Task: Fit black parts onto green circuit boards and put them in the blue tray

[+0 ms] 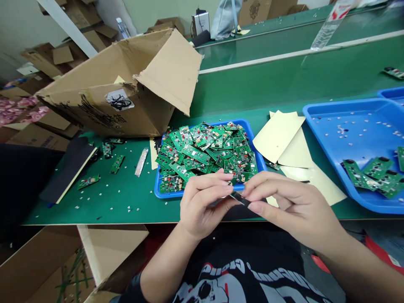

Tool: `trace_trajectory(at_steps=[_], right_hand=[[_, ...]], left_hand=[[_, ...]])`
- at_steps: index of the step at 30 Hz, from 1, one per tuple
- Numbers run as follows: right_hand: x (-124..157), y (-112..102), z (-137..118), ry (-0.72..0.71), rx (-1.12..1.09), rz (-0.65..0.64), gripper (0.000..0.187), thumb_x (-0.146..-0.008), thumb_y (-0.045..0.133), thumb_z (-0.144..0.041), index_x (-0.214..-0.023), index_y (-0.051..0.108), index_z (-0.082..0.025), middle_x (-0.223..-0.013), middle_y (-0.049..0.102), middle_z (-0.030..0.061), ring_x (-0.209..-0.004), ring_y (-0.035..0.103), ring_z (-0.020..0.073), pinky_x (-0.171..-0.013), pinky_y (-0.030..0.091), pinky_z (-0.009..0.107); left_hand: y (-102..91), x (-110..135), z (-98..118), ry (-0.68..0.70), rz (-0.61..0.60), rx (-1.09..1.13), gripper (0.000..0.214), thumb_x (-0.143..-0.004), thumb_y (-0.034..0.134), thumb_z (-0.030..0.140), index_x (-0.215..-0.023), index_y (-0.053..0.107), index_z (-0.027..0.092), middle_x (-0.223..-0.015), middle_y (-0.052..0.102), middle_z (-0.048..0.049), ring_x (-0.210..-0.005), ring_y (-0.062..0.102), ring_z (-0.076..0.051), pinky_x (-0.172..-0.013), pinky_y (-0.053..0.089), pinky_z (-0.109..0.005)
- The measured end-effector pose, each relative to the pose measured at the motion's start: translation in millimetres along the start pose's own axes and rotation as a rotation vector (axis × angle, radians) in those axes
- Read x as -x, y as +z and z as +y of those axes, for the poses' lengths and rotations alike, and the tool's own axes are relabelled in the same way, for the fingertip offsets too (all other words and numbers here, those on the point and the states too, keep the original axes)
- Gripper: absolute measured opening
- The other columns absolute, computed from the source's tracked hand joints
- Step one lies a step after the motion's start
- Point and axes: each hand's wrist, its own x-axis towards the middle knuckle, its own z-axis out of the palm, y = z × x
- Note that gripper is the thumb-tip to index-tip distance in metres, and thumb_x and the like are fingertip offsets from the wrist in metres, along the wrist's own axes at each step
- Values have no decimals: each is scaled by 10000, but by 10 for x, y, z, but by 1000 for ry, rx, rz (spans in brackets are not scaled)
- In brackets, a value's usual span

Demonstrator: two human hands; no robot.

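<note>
Just over the near edge of the table, a small circuit board [240, 198] with a dark strip along it is pinched between my hands. My left hand [205, 202] grips its left end with thumb and fingers. The fingertips of my right hand [284, 204] close on the right end, by the black part. Most of the board is hidden by the fingers. Right behind them, a blue tray [158, 191] is heaped with green circuit boards [195, 155] bearing red and white components. Pale yellow sheets [280, 136] lie beyond my right hand.
An open cardboard box [104, 109] stands at the back left. Another blue tray [347, 122], at right, holds several boards [375, 174] and white scraps. Loose boards [117, 164] and a black sheet [67, 172] lie left. A plastic bottle [330, 27] is at the back.
</note>
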Motion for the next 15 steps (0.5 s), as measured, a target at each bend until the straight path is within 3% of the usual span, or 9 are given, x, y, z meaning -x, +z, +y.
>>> trace_trajectory(at_steps=[4, 9, 15], right_hand=[[-22, -51, -7, 142, -100, -74, 74, -870, 626, -196, -804, 642, -225, -873, 658, 17, -841, 639, 136, -743, 530, 225], [-79, -100, -16, 390, -179, -156, 119, -849, 611, -253, -745, 629, -199, -691, 617, -4, -570, 568, 102, -504, 467, 192], [-108, -126, -33, 323, 49, -148, 125, -814, 614, -215, -694, 644, -204, -670, 627, -12, -600, 567, 104, -533, 457, 191]], left_hand=[[-9, 21, -14, 33, -5, -83, 192, -829, 705, 182, -988, 607, 138, -934, 620, -11, -973, 704, -180, -911, 608, -360], [12, 32, -7, 56, -4, -148, 212, -786, 732, 105, -967, 622, 102, -931, 662, -34, -946, 710, -174, -870, 621, -313], [-12, 11, -18, 31, -112, -52, 210, -804, 716, 130, -982, 606, 127, -908, 675, -27, -933, 719, -175, -757, 643, -263]])
